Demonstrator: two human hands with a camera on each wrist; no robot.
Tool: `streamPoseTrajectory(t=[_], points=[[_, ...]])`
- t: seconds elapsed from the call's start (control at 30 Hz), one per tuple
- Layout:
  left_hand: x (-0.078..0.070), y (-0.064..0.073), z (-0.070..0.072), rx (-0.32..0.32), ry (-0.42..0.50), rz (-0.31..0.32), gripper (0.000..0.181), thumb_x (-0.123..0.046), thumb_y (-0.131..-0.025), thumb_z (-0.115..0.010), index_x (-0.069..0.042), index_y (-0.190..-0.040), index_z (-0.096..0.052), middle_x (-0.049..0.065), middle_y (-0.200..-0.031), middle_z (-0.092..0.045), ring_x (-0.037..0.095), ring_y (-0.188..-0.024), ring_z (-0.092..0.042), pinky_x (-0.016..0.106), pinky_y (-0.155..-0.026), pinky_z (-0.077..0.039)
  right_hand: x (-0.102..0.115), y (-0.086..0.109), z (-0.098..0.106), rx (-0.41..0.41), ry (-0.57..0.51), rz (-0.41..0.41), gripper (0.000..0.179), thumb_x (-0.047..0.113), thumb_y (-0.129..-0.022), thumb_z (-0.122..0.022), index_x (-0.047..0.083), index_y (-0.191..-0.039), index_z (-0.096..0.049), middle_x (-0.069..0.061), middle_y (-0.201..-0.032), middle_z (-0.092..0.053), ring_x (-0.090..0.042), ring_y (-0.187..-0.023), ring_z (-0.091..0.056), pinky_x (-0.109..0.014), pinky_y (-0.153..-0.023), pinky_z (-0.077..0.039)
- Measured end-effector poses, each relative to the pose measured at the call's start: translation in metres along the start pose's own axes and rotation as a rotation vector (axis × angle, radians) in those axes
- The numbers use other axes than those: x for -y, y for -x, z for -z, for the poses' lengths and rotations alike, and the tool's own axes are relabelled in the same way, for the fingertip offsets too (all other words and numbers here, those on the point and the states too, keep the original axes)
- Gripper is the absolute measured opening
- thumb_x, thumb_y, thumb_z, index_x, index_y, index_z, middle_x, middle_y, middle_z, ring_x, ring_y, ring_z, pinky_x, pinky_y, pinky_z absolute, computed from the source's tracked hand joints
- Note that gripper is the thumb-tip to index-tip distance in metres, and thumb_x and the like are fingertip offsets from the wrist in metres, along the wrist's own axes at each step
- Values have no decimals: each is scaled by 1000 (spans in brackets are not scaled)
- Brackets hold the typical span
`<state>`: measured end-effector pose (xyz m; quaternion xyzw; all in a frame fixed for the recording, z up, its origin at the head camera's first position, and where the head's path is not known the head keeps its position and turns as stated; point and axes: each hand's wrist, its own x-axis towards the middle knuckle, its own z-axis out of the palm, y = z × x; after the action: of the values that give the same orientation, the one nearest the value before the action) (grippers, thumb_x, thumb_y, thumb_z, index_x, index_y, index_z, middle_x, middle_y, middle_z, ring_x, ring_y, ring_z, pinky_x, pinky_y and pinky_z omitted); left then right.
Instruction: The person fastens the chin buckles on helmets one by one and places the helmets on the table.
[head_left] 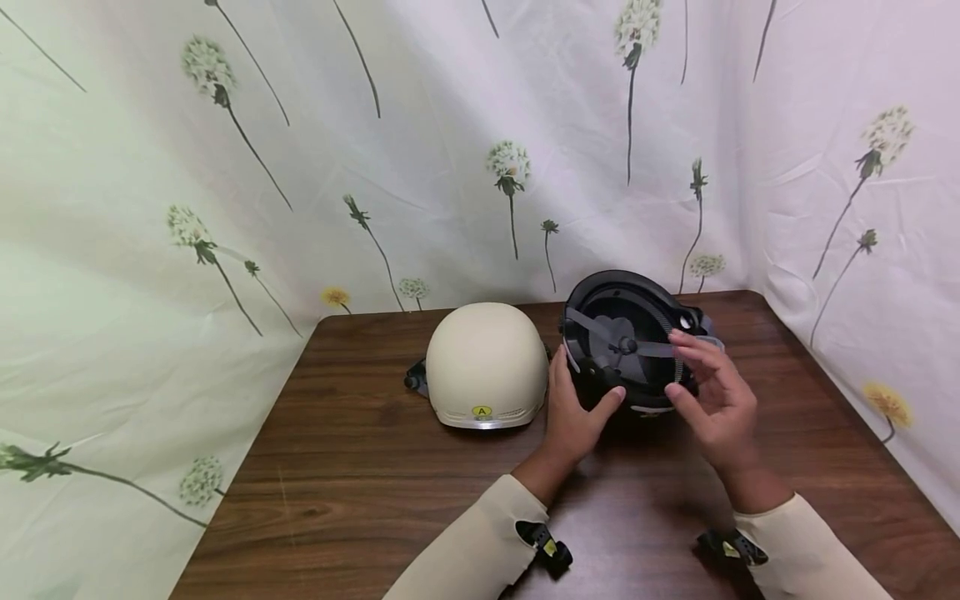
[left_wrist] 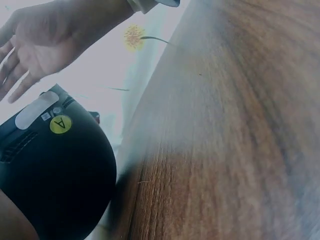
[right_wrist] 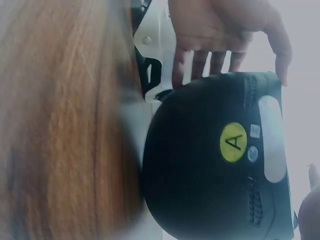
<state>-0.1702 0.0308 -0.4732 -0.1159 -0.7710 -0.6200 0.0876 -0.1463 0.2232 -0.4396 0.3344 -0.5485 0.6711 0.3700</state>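
A black helmet (head_left: 645,398) lies upside down at the back right of the table, its padded inside and grey straps (head_left: 652,350) facing up. At its left side my left hand (head_left: 572,421) grips the shell, thumb at the rim and fingers round the outside, as the right wrist view shows. My right hand (head_left: 716,408) is held at the helmet's right side with fingers spread; in the left wrist view this right hand (left_wrist: 47,42) appears apart from the shell. A yellow "A" sticker (right_wrist: 233,142) marks the black shell.
Close on the left of the black helmet, a cream helmet (head_left: 487,362) sits dome up, also with an "A" sticker. Both stand on a dark wooden table (head_left: 360,483). A flower-printed white curtain (head_left: 435,167) hangs behind and at both sides.
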Motion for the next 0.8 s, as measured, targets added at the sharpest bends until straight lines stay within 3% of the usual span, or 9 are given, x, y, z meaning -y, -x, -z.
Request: streamPoseTrajectory(t=[0.07, 0.17, 0.3, 0.47, 0.6, 0.73, 0.8], points=[[1, 0, 0, 3, 7, 16, 111, -51, -92, -76, -7, -175, -16, 11, -182, -21, 29, -167, -25, 61, -133, -26, 2, -3, -1, -108, 50, 33, 37, -30, -84, -64, -36, -119, -54, -36, -138, -65, -37, -136, -63, -33, -121, -49], [2, 0, 0, 8, 8, 30, 110, -52, -93, -74, -7, -175, -16, 13, -182, -21, 30, -168, -24, 61, -133, -25, 7, -8, -2, -238, 208, 26, 32, -26, -85, -63, -33, -116, -59, -27, -136, -68, -34, -135, -64, -32, -121, -48], [5, 1, -1, 18, 26, 44, 109, -50, -93, -73, -6, -175, -16, 16, -181, -21, 31, -167, -24, 61, -133, -25, 8, -9, 2, -323, 418, -39, 34, -19, -87, -66, -29, -119, -61, -18, -140, -67, -26, -140, -59, -28, -120, -44], [8, 1, -2, 7, 63, 29, 109, -47, -94, -73, -8, -176, -13, 17, -182, -19, 32, -168, -22, 62, -133, -24, -2, -5, 14, -349, 523, -145, 45, -13, -85, -72, -20, -129, -65, -21, -150, -61, -22, -145, -53, -25, -119, -39], [10, -1, -1, -5, 74, -40, 107, -42, -95, -73, -13, -177, -11, 14, -183, -15, 29, -168, -21, 62, -133, -24, -5, -3, 22, -331, 565, -308, 58, -8, -87, -77, -8, -143, -64, -17, -163, -52, -16, -152, -45, -27, -118, -34], [10, -3, 2, 14, 66, -69, 101, -40, -97, -72, -14, -177, -15, 11, -183, -15, 29, -168, -23, 62, -132, -26, -7, -2, 25, -298, 522, -496, 71, -4, -91, -78, 2, -158, -55, -6, -173, -39, -13, -155, -40, -20, -117, -35], [9, -2, 3, 31, 58, -58, 101, -41, -97, -71, -12, -176, -16, 11, -183, -14, 31, -168, -22, 63, -132, -26, -10, -2, 25, -293, 473, -550, 75, -6, -92, -77, 3, -162, -50, -7, -175, -34, -15, -154, -41, -14, -113, -40]])
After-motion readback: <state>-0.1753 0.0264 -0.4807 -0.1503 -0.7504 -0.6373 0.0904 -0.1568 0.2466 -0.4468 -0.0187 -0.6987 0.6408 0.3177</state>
